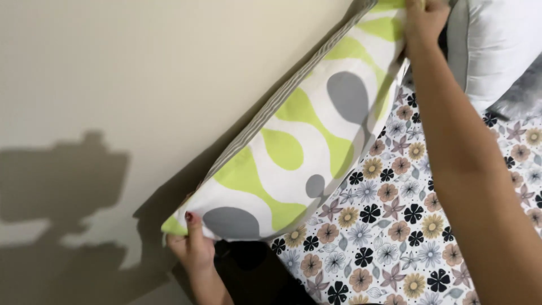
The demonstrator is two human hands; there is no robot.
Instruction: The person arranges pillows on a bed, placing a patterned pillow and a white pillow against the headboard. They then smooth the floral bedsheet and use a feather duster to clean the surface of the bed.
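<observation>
Leaning against a cream wall (141, 68) above a flower-print bed sheet (395, 226), a long green, grey and white pillow (305, 141) is looking soft, light and best gripped at its ends, where the left hand (195, 245) and right hand (423, 20) are pinching opposite corners with closed fingers.

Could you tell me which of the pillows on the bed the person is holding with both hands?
The green, grey and white patterned pillow against the wall; the plain white pillow lies untouched at top right.

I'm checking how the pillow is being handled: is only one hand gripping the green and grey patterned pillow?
No: the left hand grips the pillow at its lower corner and the right hand grips its upper corner.
</observation>
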